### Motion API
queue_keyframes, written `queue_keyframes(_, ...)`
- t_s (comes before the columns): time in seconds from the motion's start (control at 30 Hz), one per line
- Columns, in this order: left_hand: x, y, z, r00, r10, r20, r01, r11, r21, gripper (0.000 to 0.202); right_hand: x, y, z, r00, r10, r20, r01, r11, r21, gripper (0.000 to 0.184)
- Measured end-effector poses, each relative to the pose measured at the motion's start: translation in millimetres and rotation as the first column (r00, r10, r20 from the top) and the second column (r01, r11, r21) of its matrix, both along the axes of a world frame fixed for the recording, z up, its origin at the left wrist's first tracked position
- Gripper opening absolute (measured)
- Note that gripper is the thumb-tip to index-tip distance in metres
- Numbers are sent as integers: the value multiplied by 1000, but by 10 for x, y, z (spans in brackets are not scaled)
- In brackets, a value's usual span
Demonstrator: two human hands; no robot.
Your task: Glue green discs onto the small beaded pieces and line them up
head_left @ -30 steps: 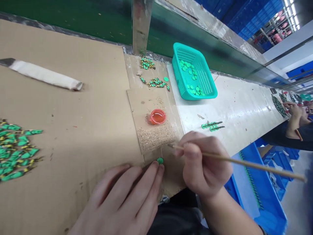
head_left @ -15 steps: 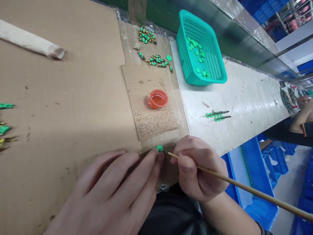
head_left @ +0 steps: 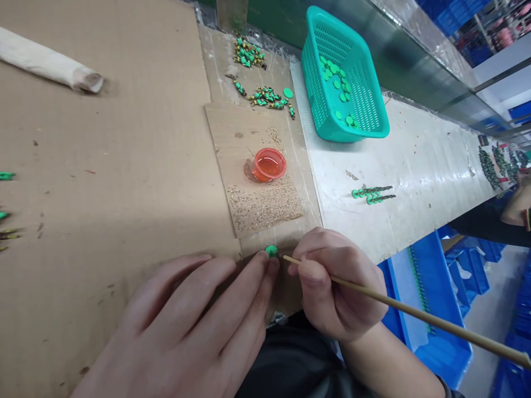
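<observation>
At the near edge of the cardboard, my left hand [head_left: 199,315] pinches a small green disc [head_left: 271,251] between its fingertips. A dark spot shows on the disc's face; what it is I cannot make out. Close on the right, my right hand [head_left: 338,284] is closed round a thin wooden stick [head_left: 398,303], held like a pen. The stick's tip points at the disc, a short gap away from it. Beyond both hands stands a red cup [head_left: 269,165] of amber liquid, on a cardboard piece [head_left: 224,143] dotted with small specks.
A teal basket [head_left: 317,105] with several green discs stands at the back. Piles of small green, yellow and black figures [head_left: 267,98] lie left of it. Green stemmed pieces [head_left: 373,193] rest on the white surface. A pale roll [head_left: 50,63] lies far left. Another person's arm [head_left: 516,204] shows at right.
The view has shifted slightly, so the basket sits a little higher and further right. Both hands stay almost in place, with the stick's tip still beside the disc.
</observation>
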State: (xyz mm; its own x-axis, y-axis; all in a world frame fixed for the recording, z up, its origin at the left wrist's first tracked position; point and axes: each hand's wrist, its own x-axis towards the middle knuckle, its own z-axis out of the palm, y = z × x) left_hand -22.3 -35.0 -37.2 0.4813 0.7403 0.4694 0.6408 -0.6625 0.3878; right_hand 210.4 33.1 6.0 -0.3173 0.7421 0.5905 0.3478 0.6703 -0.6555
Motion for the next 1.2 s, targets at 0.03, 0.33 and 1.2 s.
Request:
queue_keyframes(0.03, 3, 4, 6, 1000, -2, 0, 2, 1000, -1, 40, 1, 2, 5, 1000, -2, 3, 2, 1000, -3, 23)
queue_keyframes(0.33, 2, 4, 2, 1000, 19, -12, -18, 1000, 5, 45, -30, -17, -54, 979, -145, -144, 143, 990, -21, 18)
queue_keyframes(1.2, 127, 149, -22, 997, 70, 44, -75, 988, 133, 34, -203, 949, 227, 977, -144, 160, 147, 989, -5, 28)
